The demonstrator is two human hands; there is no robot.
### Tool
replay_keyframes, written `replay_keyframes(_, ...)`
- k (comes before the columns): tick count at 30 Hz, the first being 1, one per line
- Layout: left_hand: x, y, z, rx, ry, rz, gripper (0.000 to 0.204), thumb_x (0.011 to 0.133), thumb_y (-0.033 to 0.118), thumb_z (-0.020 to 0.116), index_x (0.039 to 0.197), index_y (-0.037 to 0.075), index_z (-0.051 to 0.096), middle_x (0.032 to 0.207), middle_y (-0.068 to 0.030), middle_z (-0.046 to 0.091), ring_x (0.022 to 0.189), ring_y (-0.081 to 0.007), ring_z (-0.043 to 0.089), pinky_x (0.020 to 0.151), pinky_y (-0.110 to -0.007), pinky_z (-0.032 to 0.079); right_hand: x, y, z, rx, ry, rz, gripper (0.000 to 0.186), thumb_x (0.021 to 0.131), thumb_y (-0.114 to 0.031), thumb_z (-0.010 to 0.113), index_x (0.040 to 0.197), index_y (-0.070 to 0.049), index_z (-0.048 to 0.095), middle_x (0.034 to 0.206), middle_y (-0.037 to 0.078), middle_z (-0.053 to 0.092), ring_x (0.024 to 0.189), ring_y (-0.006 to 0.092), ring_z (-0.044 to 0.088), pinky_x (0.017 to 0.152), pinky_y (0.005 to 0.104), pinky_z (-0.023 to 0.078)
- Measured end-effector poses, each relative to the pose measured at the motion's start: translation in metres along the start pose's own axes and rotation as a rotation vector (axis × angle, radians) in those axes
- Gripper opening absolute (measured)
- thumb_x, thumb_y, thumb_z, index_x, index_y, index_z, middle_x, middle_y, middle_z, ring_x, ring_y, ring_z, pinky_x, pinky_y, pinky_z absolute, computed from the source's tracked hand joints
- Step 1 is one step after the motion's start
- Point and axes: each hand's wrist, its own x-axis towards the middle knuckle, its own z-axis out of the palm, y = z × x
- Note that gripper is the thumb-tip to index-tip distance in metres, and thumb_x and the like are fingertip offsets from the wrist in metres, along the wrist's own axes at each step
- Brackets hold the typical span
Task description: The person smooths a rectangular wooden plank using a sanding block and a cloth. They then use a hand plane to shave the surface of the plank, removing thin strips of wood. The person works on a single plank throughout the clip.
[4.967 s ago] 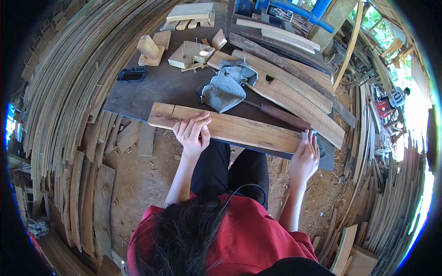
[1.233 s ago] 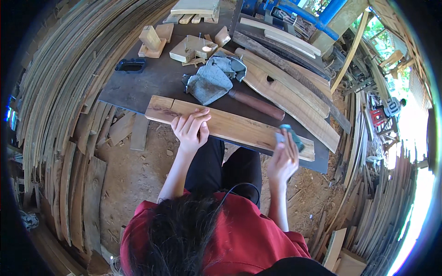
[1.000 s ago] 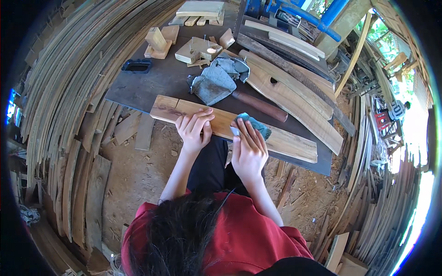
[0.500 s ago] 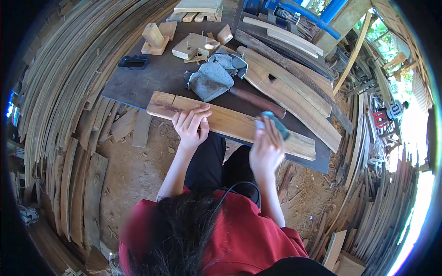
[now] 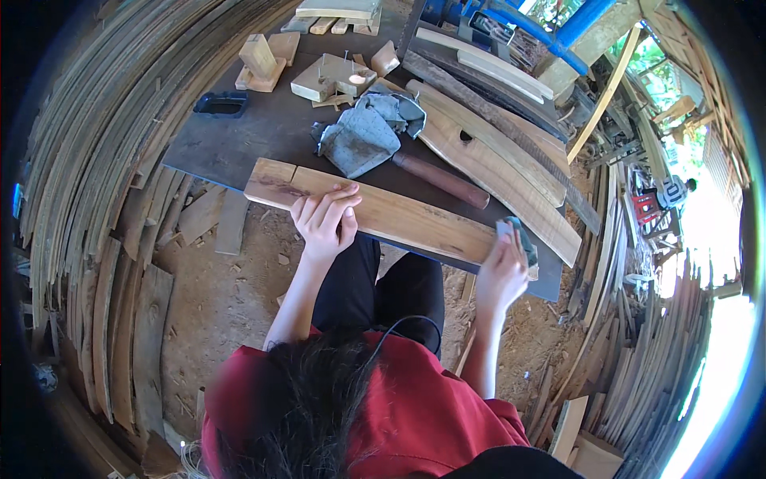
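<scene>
A long, pale wooden board point(image 5: 415, 217) lies along the near edge of the dark worktable point(image 5: 209, 148), slanting down to the right. My left hand point(image 5: 325, 223) grips the board left of its middle, fingers over the top face and thumb curled in near them. Near the board's right end, my right hand point(image 5: 503, 273) presses a folded piece of green sandpaper point(image 5: 523, 242) with a pale underside against the wood. Just beyond the board lie a crumpled grey sheet point(image 5: 361, 142) and a brown rounded wooden rod point(image 5: 441, 180).
Shaped planks point(image 5: 487, 148) cover the table's right side. Farther back are a wooden block with nails point(image 5: 331, 77), a small upright wood piece point(image 5: 258, 60) and a black plastic frame point(image 5: 221, 104). Stacked timber strips point(image 5: 104, 136) stand at the left; more timber point(image 5: 650, 359) is at right.
My right hand has slid the sandpaper rightward along the board to near its right end. My left hand keeps its hold on the board. The view has shifted slightly.
</scene>
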Motion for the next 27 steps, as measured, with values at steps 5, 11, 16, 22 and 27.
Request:
replay_keyframes(5, 0.002, 0.000, -0.002, -0.006, -0.012, -0.005, 0.015, 0.087, 0.016, 0.051, 0.081, 0.014, 0.065, 0.094, 0.0046, 0.070, 0.079, -0.0121, 0.059, 0.078, -0.029, 0.034, -0.004, -0.056, 0.022, 0.107, -0.027, -0.182, 0.029, 0.095, -0.016, 0.044, 0.107, -0.002, 0.067, 0.114, 0.010, 0.065, 0.108, 0.0261, 0.061, 0.092, 0.0369, 0.047)
replay_keyframes(11, 0.002, -0.002, -0.003, 0.002, -0.009, -0.006, 0.014, 0.087, 0.017, 0.052, 0.082, 0.014, 0.065, 0.094, 0.0048, 0.070, 0.080, -0.0117, 0.059, 0.078, -0.029, 0.034, -0.007, -0.042, 0.008, 0.240, -0.095, -0.187, 0.027, 0.094, -0.013, 0.045, 0.109, -0.002, 0.065, 0.116, 0.010, 0.063, 0.110, 0.0253, 0.059, 0.094, 0.0365, 0.046)
replay_keyframes(16, 0.003, 0.000, -0.002, -0.013, -0.004, -0.009, 0.020, 0.090, 0.018, 0.048, 0.081, 0.013, 0.065, 0.094, 0.0038, 0.070, 0.078, -0.0119, 0.058, 0.079, -0.029, 0.033, -0.005, 0.030, -0.007, 0.053, -0.043, 0.063, 0.031, 0.097, -0.015, 0.040, 0.110, -0.002, 0.065, 0.119, 0.011, 0.062, 0.110, 0.0288, 0.059, 0.096, 0.0389, 0.045)
replay_keyframes(22, 0.003, 0.000, -0.003, 0.001, -0.003, -0.004, 0.019, 0.090, 0.017, 0.049, 0.080, 0.013, 0.065, 0.094, 0.0038, 0.070, 0.077, -0.0117, 0.057, 0.079, -0.029, 0.033, -0.012, -0.001, 0.003, 0.100, -0.030, -0.022, 0.029, 0.096, -0.015, 0.043, 0.108, -0.003, 0.066, 0.117, 0.011, 0.063, 0.111, 0.0275, 0.059, 0.096, 0.0389, 0.044)
replay_keyframes(27, 0.002, 0.000, -0.003, -0.005, -0.043, -0.026, 0.018, 0.089, 0.016, 0.049, 0.081, 0.013, 0.065, 0.095, 0.0034, 0.070, 0.077, -0.0124, 0.057, 0.079, -0.029, 0.033, -0.025, -0.061, 0.014, 0.342, -0.101, -0.291, 0.029, 0.095, -0.016, 0.044, 0.108, 0.000, 0.065, 0.112, 0.012, 0.065, 0.109, 0.0268, 0.060, 0.096, 0.0394, 0.043)
